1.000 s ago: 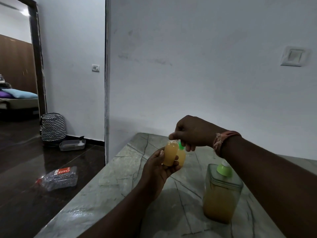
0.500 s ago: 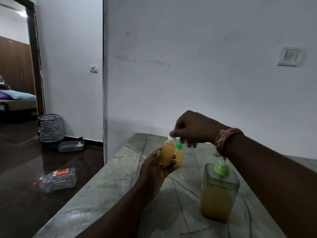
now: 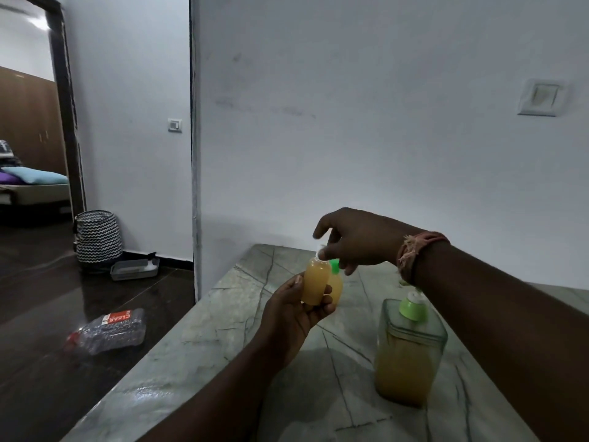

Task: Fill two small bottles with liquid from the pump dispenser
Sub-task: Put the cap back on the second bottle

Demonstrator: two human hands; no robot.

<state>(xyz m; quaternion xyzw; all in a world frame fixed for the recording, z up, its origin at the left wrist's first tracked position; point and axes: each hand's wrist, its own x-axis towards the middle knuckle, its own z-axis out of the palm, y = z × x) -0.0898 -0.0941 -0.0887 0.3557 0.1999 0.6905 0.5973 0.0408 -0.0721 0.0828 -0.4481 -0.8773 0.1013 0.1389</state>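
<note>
Bottles gripped by left hand; right fingers pinch hidden cap.

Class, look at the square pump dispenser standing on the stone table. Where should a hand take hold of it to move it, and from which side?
Grip the pump dispenser round its body, just below the lid rim, coming from the right hand side. It stands upright with flat, broad walls that suit a wrapping grasp. The green pump head looks small and would likely press down, so avoid lifting there.
</note>
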